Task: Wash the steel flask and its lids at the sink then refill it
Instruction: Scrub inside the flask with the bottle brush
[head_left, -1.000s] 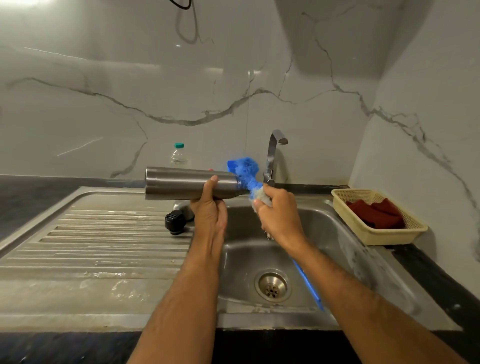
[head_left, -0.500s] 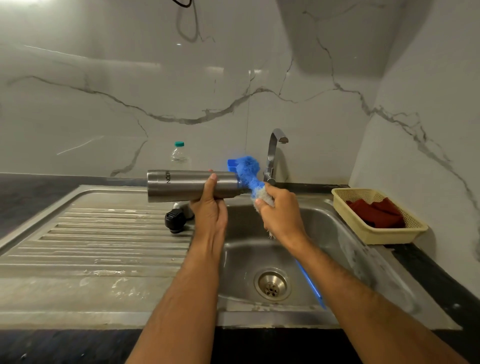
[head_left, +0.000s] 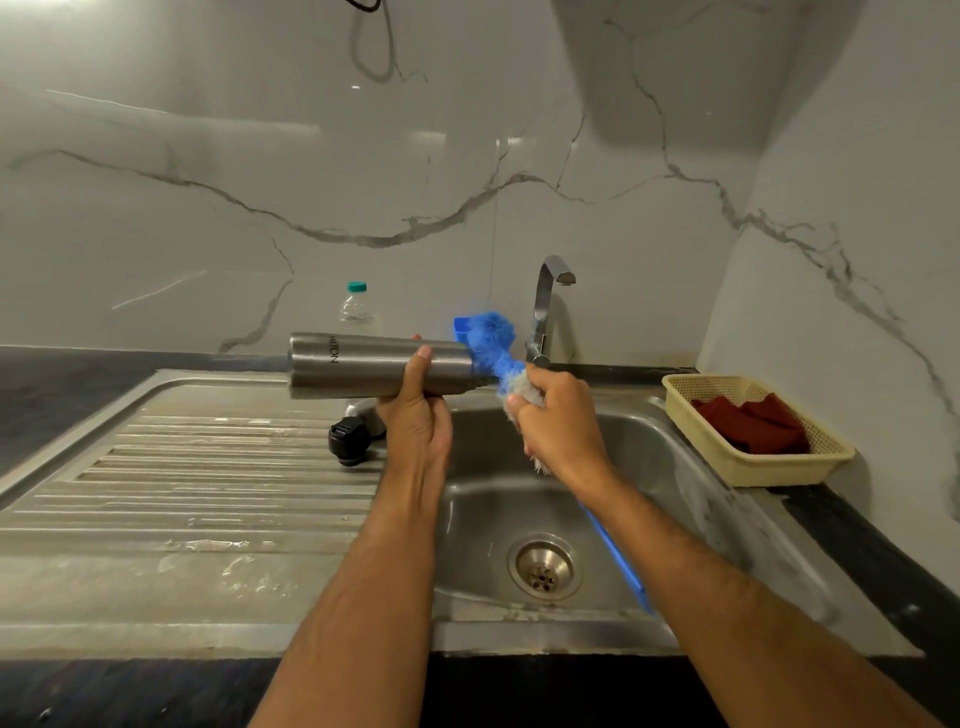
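Left to right. I hold the steel flask (head_left: 374, 366) level above the draining board (head_left: 182, 467), base pointing left, mouth toward the basin. My left hand (head_left: 415, 415) grips it from below near the mouth end, fingers wrapped round the far side, thumb lying over the near side. Just below and left of those fingers, a black lid (head_left: 347, 435) rests on the draining board, with a steel piece behind it partly hidden. A clear bottle (head_left: 357, 312) stands behind the flask. My right hand (head_left: 558, 421) is curled tightly round the bottle brush (head_left: 488, 345); its blue bristles, above my knuckles, touch the flask's mouth. Tap (head_left: 545, 306) behind; yellow basket (head_left: 821, 462) far right.
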